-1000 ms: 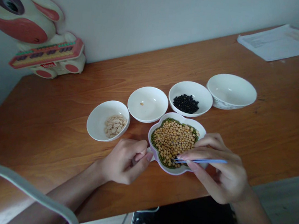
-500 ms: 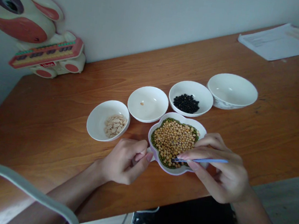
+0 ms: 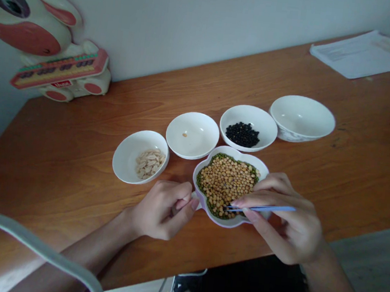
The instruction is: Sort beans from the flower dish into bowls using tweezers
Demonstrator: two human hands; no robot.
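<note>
My left hand (image 3: 167, 209) is closed on the short handle of a flower-shaped bowl (image 3: 208, 158), white with a lilac edge. Yellow soybeans (image 3: 228, 177) lie in that bowl, with green beans (image 3: 219, 158) showing around them. Between thumb and fingers, my right hand (image 3: 288, 221) pinches blue tweezers (image 3: 272, 208). Their tips reach down among the beans near the bowl's front; whether they grip a bean I cannot tell. Behind stand a white bowl (image 3: 124, 157) of pale flat seeds (image 3: 149, 162), a bowl (image 3: 198, 141) with one small yellowish piece, and a bowl (image 3: 268, 126) of black beans (image 3: 242, 134).
Another white bowl (image 3: 304, 118) ends the row at the right. A cow-shaped toy keyboard (image 3: 63, 69) stands at the back left. Papers (image 3: 361, 56) lie at the far right of the wooden table (image 3: 76, 152). A grey curved tube (image 3: 31, 242) crosses the lower left.
Both hands, the tweezers and the bowls keep almost the same places. The whole view has shifted very slightly.
</note>
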